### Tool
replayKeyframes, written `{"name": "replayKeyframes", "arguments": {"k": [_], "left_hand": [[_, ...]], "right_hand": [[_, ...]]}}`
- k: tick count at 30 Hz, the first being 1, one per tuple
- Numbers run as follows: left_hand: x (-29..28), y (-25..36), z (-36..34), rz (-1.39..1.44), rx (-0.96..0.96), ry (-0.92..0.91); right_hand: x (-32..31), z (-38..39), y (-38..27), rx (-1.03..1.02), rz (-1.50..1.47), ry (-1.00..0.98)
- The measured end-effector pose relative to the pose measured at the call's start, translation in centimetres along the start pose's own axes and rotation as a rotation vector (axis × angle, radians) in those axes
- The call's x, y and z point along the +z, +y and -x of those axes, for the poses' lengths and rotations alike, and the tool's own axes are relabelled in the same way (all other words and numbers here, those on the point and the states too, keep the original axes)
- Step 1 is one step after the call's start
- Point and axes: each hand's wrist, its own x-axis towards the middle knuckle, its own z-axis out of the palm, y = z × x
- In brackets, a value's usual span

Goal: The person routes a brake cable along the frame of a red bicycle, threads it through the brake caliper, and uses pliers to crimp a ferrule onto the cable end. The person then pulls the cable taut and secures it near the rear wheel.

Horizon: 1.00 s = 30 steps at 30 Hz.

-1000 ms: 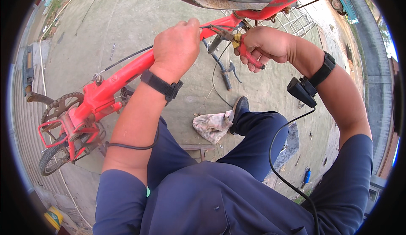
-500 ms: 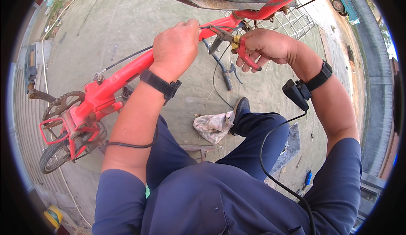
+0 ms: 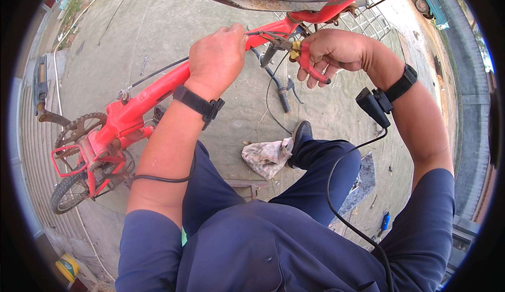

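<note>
Up front, the left hand (image 3: pixel 218 60) grips the red bicycle frame (image 3: pixel 158 89), while the right hand (image 3: pixel 331 52) squeezes red-handled pliers (image 3: pixel 305 60) on a cable (image 3: pixel 263 33).

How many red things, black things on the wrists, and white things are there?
Red things: 2, the bike frame and the pliers in the right hand
Black wrist straps: 2, left and right
White things: 1, the rag
Total: 5

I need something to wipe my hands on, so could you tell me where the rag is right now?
In the head view, the crumpled rag lies on the concrete ground at centre, just left of the person's dark shoe.
</note>
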Motion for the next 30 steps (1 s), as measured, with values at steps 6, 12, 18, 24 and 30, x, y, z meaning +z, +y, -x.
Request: {"name": "replayKeyframes", "arguments": {"k": [6,12,18,24,30], "left_hand": [[0.1,0.0,0.0,-0.016,0.002,0.007],[0.1,0.0,0.0,-0.015,0.004,0.008],[0.1,0.0,0.0,-0.017,0.0,0.006],[0.2,0.0,0.0,-0.036,-0.004,-0.004],[0.3,0.0,0.0,-0.039,-0.006,-0.007]], "right_hand": [[-0.1,-0.3,-1.4,0.022,0.056,-0.019],[-0.3,0.1,-3.0,0.059,0.083,-0.036],[1.2,0.0,-2.8,0.066,0.117,0.071],[2.8,-0.2,-1.5,0.014,0.079,0.152],[3.7,-1.2,0.3,0.009,0.108,0.175]]}}
